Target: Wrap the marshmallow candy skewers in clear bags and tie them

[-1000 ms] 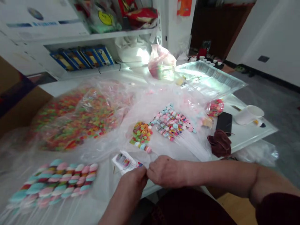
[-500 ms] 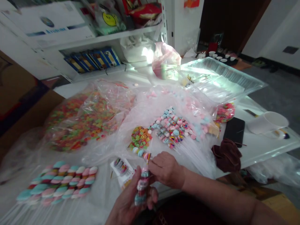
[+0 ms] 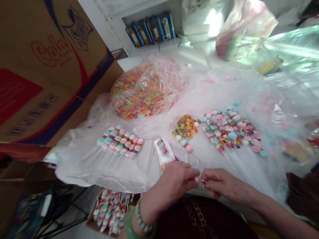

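My left hand (image 3: 174,179) is closed around a wrapped marshmallow skewer (image 3: 196,179); only its pink end shows past the fingers. Just right of it, my right hand (image 3: 221,184) pinches the red and yellow end of the wrapper (image 3: 203,183). Beyond my hands, a short marshmallow skewer (image 3: 183,143) lies beside a pile of gummy rings (image 3: 185,126). To the left of my hands is a stack of printed wrapper sleeves (image 3: 164,151). Wrapped skewers (image 3: 228,127) with white sticks lie at the right, and unwrapped marshmallow skewers (image 3: 121,141) at the left.
A large clear bag of gummy rings (image 3: 142,93) sits at the back. On the left stands a big cardboard box (image 3: 82,73). Below the table edge, a carton (image 3: 112,212) holds many wrapped skewers. A pink plastic bag (image 3: 246,33) stands at the back right.
The view has swung left and down, bringing the cardboard box and lower carton into sight. My left hand has turned palm down, and the skewer it holds, upright before, is now mostly hidden.
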Demonstrator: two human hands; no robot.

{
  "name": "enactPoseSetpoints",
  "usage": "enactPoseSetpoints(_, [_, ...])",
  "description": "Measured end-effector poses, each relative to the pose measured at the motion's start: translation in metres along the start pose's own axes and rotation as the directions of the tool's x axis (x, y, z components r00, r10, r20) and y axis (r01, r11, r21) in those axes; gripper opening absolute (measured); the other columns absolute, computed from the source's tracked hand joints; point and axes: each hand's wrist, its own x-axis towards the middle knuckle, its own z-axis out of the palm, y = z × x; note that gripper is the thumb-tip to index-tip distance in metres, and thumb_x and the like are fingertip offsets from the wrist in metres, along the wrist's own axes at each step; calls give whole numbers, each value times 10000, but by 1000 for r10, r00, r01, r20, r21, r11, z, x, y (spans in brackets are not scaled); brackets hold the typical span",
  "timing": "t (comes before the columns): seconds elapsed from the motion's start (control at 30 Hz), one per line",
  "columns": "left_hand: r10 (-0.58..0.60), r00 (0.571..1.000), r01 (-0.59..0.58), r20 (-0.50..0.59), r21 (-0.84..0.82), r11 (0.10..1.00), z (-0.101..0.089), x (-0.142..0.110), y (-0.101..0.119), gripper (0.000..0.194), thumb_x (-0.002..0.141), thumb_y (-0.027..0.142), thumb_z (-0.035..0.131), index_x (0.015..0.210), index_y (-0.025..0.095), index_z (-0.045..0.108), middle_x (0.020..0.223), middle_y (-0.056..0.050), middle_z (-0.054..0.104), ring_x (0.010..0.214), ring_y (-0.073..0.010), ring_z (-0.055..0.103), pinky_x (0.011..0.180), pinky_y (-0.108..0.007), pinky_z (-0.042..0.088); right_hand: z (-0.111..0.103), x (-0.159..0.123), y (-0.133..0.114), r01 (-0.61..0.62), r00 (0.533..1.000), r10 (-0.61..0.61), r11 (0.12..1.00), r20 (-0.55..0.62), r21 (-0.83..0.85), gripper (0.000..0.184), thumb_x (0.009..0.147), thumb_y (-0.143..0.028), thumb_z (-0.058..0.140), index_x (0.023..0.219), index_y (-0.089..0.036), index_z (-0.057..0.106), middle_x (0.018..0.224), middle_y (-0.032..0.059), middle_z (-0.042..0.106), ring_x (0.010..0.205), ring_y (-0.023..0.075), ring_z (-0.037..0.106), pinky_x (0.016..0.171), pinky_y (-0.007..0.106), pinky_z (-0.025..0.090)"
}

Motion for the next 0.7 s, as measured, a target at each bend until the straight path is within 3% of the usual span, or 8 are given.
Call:
enactPoseSetpoints(0.03, [-17,996,17,-90,4,1000,1,-1,-3,103,735,231,711,820,275,749,709,-43,648,712,-203,609,708,-306,440,-2,-1,-2,40,987,-71,978,-147,-203,169,830,-286,485,693,-211,550,572,4,586,532,134,517,539,247,344])
enactPoseSetpoints(0.1, [-92,929,96,-359,-9,995,-2,-4,-14,225,740,270,704,964,269,734,906,-77,681,898,-242,619,828,-355,453,-11,-3,-6,-13,861,-272,832,-429,-555,214,856,-316,473,690,-217,566,578,24,599,535,152,515,531,265,291])
enactPoseSetpoints(0.2, [-246,662,293,-708,-59,954,-14,-17,-45,222,762,305,647,959,231,715,969,-71,674,903,-228,604,849,-371,457,-36,-1,-4,-312,608,-441,632,-660,-709,209,890,-330,462,810,-220,620,645,39,630,583,178,544,537,271,269])
enactPoseSetpoints(0.3, [-554,489,496,-674,-308,812,-19,-33,-78,178,747,326,603,815,189,693,741,-34,658,692,-193,588,674,-315,465,-59,8,5,-537,535,-490,432,-689,-724,225,915,-283,446,849,-179,635,720,81,630,673,210,558,568,287,296])
enactPoseSetpoints(0.37, [-682,460,589,-569,-379,714,-17,-37,-92,199,756,353,569,781,190,679,657,-15,633,607,-180,561,598,-295,433,-65,14,12,-570,567,-516,317,-642,-758,225,916,-259,450,845,-151,635,794,117,624,770,236,561,623,308,338])
enactPoseSetpoints(0.47, [-652,467,714,-597,-181,677,-11,-27,-98,289,817,444,496,785,206,658,733,-38,657,682,-203,583,620,-304,400,-65,17,19,-540,578,-557,286,-596,-791,204,909,-268,478,923,-139,636,884,125,622,858,250,555,720,335,390])
enactPoseSetpoints(0.6, [-613,430,849,-663,65,524,-12,-3,-106,441,741,632,542,839,207,606,827,-88,659,740,-257,590,592,-320,346,-65,10,18,-503,461,-651,369,-604,-782,249,907,-285,480,1036,-132,627,1028,138,626,950,268,563,793,362,438])
enactPoseSetpoints(0.7, [-670,424,843,-609,-4,538,-18,2,-119,369,697,579,611,683,215,554,619,-13,574,607,-204,534,543,-294,302,-62,5,13,-429,364,-711,446,-602,-786,271,910,-279,471,1069,-133,633,1109,152,617,1022,277,569,851,381,459])
